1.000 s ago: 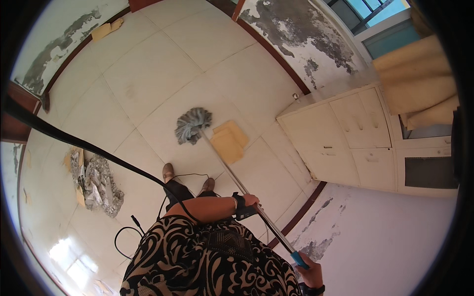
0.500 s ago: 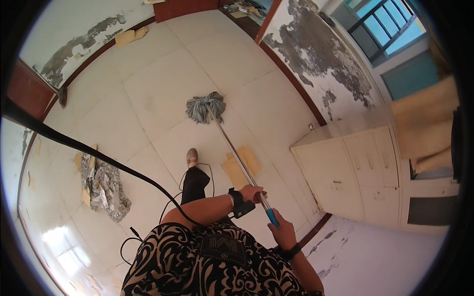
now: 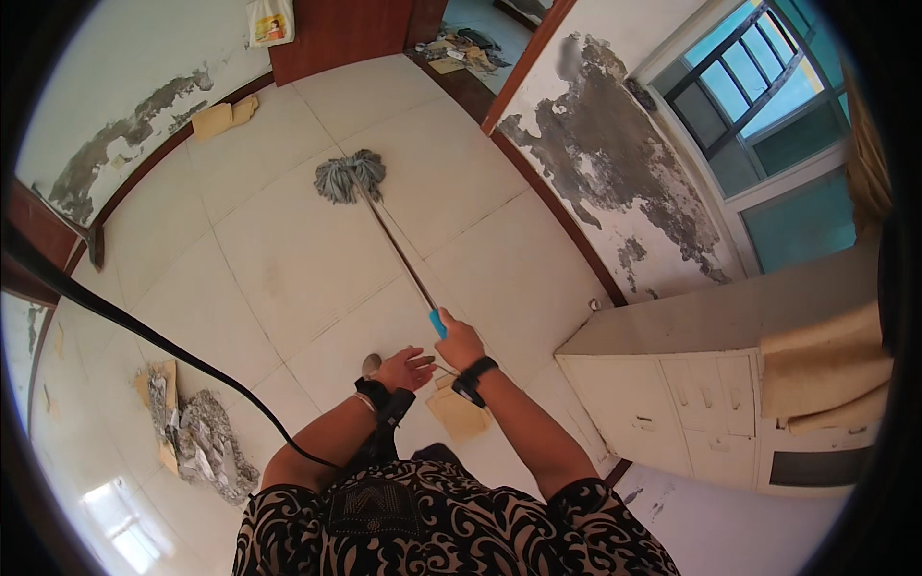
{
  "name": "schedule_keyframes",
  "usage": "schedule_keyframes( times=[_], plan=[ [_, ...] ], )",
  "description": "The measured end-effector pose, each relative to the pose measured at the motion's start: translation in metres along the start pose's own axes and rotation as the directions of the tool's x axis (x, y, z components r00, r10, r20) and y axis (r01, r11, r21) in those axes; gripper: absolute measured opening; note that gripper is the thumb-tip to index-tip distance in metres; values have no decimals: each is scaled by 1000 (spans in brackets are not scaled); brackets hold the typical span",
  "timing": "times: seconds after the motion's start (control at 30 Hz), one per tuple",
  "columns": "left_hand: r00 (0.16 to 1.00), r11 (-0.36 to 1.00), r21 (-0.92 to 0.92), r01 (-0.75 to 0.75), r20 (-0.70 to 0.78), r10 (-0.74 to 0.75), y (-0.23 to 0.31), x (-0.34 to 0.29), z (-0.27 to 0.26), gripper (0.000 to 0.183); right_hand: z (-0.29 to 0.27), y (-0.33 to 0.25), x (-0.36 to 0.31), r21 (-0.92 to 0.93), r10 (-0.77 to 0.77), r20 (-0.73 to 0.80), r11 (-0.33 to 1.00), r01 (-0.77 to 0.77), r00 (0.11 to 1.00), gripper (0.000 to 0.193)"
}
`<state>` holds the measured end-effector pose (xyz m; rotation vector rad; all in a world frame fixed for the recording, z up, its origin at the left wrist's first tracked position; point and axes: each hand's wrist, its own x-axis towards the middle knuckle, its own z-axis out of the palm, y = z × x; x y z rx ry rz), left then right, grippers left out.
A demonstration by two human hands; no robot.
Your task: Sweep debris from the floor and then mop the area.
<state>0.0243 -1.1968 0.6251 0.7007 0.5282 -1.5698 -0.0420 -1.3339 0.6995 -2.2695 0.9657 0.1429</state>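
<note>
A mop with a metal pole (image 3: 401, 254) and a grey string head (image 3: 350, 177) reaches out ahead of me, its strands spread on the pale tiled floor (image 3: 279, 259). My right hand (image 3: 459, 343) is closed round the blue grip (image 3: 439, 324) at the pole's near end. Off the pole, my left hand (image 3: 401, 370) hovers just left of the right one, fingers stretched and apart, holding nothing. Both wrists wear black bands. Below the hands, a flat piece of tan cardboard (image 3: 457, 411) lies on the floor, and the tip of my shoe (image 3: 372, 365) shows.
Rubble and scraps (image 3: 206, 442) are heaped on the left. A white cabinet (image 3: 663, 398) stands at the right under a window. Cardboard (image 3: 225, 117) lies by the far left wall. Past the doorway is more litter (image 3: 466, 50). A black cable (image 3: 163, 341) crosses the left side.
The mop head has slid farther away and to the left. My right hand has pushed forward with the grip. My left hand has let go of the pole and opened.
</note>
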Motion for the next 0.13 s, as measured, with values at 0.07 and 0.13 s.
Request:
schedule_keyframes(
  times=[0.07,0.13],
  plan=[
    [999,999,-16,-43,-27,43,30,10,-1,40,8,-13,35,60,-17,0,998,17,1000,60],
    [993,997,23,-67,-92,69,49,23,-2,42,9,-12,49,98,10,0,995,-10,1000,60]
  ],
)
